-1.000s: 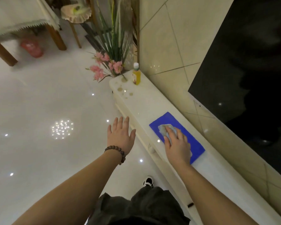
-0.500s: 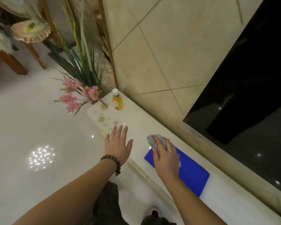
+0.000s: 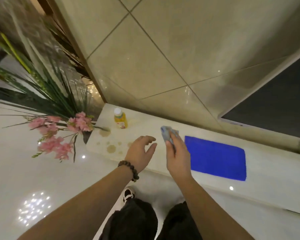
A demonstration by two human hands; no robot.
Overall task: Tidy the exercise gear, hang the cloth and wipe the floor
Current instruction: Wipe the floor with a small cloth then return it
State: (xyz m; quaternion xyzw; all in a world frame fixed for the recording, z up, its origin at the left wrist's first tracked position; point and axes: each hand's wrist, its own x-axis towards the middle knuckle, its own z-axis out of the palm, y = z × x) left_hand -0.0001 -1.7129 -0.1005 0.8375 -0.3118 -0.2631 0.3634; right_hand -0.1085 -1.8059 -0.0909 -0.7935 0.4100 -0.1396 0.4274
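Grey-blue cloth [image 3: 169, 135] bunched in right hand [image 3: 177, 157], fingers pinching it, above the counter [image 3: 267, 163] near its back edge | left hand [image 3: 140, 153] loose, holding nothing | brown spill spots [image 3: 111, 148] at counter's left end | advice: flatten cloth, sweep spots inward, skirting bottle [image 3: 120, 119].

Crumpled grey-blue cloth [image 3: 168, 134] raised above ledge, beside flat blue mat [image 3: 216, 157].
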